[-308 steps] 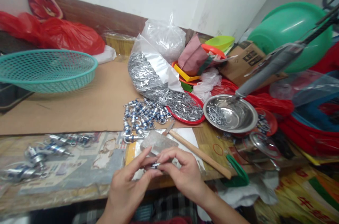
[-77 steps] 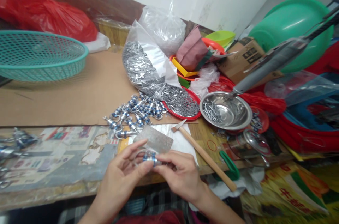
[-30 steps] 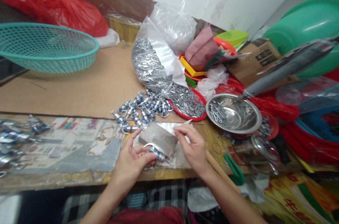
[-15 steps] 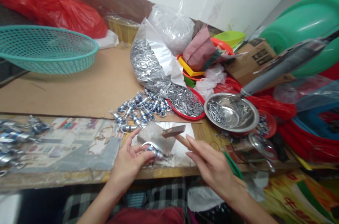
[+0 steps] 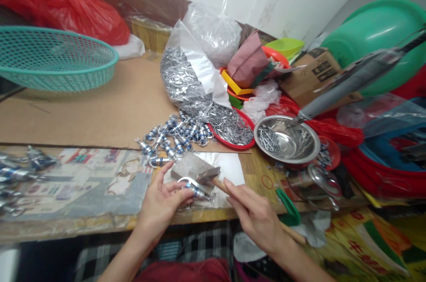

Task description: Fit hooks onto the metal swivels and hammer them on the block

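- The fingers point(image 5: 181, 194) of the left hand point(image 5: 159, 204) are closed on a small silver-and-blue metal swivel clasp point(image 5: 195, 189), pressed against a grey stone block point(image 5: 189, 166).
- A wooden-handled hammer point(image 5: 213, 177) is gripped by the right hand point(image 5: 256, 215), its head just above the clasp.
- Similar clasps point(image 5: 176, 133) are piled on the brown cardboard sheet point(image 5: 100, 109) beyond.

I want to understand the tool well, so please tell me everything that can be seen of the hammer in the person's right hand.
The hammer is small, with a dark grey metal head and a light wooden handle. The right hand grips the handle near its middle; the far end pokes out behind the hand, over the table edge. The head is down beside the grey metal block, on or just over the small blue-banded metal fitting that the left hand pinches in place. Actual contact cannot be told.
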`<state>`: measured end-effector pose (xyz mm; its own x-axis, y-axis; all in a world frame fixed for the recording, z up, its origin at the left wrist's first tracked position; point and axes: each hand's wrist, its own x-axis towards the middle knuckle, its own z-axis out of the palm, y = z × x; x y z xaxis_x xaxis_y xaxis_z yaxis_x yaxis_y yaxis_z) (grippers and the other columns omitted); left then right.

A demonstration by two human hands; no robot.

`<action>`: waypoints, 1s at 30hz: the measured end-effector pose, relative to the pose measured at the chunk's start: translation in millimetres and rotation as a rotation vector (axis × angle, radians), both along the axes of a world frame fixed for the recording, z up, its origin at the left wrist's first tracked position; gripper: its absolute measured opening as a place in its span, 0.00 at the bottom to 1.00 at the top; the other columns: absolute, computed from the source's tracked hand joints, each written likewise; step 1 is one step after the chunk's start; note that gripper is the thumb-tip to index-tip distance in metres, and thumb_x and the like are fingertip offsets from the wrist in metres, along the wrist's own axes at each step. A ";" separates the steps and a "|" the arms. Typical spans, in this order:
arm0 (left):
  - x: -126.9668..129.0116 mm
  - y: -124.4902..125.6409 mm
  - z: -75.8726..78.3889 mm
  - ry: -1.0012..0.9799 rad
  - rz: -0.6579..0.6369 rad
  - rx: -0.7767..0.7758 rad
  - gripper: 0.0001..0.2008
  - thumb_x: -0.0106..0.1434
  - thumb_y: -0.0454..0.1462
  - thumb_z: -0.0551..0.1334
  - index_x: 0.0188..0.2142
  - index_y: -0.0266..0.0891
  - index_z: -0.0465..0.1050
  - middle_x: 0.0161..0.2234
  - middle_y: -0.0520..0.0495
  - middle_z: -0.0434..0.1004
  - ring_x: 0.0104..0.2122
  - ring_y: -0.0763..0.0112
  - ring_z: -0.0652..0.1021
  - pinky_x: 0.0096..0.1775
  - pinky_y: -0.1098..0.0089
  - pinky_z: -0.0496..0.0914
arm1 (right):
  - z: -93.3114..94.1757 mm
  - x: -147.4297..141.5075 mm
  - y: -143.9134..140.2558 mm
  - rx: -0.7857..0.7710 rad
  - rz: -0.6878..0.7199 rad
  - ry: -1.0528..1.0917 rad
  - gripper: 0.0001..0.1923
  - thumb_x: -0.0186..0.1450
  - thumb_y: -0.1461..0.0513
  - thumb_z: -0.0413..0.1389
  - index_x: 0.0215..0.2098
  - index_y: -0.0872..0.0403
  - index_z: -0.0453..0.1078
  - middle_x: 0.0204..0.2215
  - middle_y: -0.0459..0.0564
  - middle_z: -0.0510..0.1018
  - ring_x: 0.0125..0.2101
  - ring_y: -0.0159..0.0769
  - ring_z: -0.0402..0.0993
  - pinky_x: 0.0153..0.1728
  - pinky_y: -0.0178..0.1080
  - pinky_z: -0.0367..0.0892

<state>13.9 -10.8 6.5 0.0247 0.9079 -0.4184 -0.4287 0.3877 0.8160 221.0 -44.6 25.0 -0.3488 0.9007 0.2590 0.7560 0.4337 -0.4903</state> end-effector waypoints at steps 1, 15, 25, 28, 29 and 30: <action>-1.1 -0.3 -1.2 0.012 -0.010 0.006 0.46 0.38 0.34 0.71 0.56 0.37 0.51 0.22 0.54 0.77 0.21 0.69 0.79 0.27 0.71 0.74 | -5.1 4.3 3.9 -0.013 -0.059 0.046 0.21 0.64 0.66 0.48 0.56 0.53 0.60 0.38 0.52 0.75 0.36 0.35 0.73 0.38 0.36 0.69; -19.8 3.1 -4.0 0.716 -0.005 0.419 0.05 0.44 0.41 0.66 0.19 0.43 0.77 0.29 0.47 0.76 0.34 0.63 0.76 0.38 0.68 0.70 | -10.2 32.3 144.4 -0.046 -0.383 -0.304 0.12 0.61 0.66 0.51 0.40 0.58 0.74 0.37 0.56 0.76 0.40 0.39 0.71 0.42 0.37 0.63; -16.9 4.4 -2.1 0.727 -0.131 0.454 0.03 0.47 0.40 0.65 0.22 0.45 0.79 0.28 0.48 0.74 0.30 0.68 0.76 0.33 0.71 0.69 | -12.4 47.1 176.2 -0.006 -0.429 -0.245 0.08 0.59 0.63 0.55 0.33 0.53 0.76 0.32 0.52 0.78 0.36 0.38 0.72 0.41 0.36 0.63; -16.5 5.1 0.9 0.705 -0.124 0.498 0.03 0.46 0.38 0.66 0.23 0.46 0.80 0.27 0.49 0.76 0.29 0.68 0.76 0.33 0.72 0.69 | -6.1 47.0 165.8 0.042 -0.444 -0.150 0.11 0.59 0.65 0.53 0.39 0.54 0.74 0.32 0.51 0.78 0.35 0.37 0.73 0.40 0.37 0.64; -16.2 4.9 2.1 0.696 -0.126 0.519 0.03 0.47 0.37 0.66 0.23 0.46 0.80 0.26 0.50 0.76 0.29 0.69 0.76 0.32 0.73 0.70 | -3.1 42.2 158.9 0.056 -0.444 -0.114 0.12 0.60 0.65 0.53 0.40 0.54 0.73 0.32 0.51 0.78 0.35 0.37 0.73 0.40 0.38 0.65; -15.9 4.5 3.1 0.688 -0.130 0.539 0.03 0.47 0.37 0.66 0.23 0.46 0.80 0.25 0.50 0.76 0.28 0.69 0.76 0.31 0.73 0.70 | 0.3 34.5 149.6 0.067 -0.440 -0.083 0.12 0.60 0.65 0.52 0.40 0.54 0.73 0.32 0.51 0.78 0.34 0.36 0.73 0.39 0.37 0.66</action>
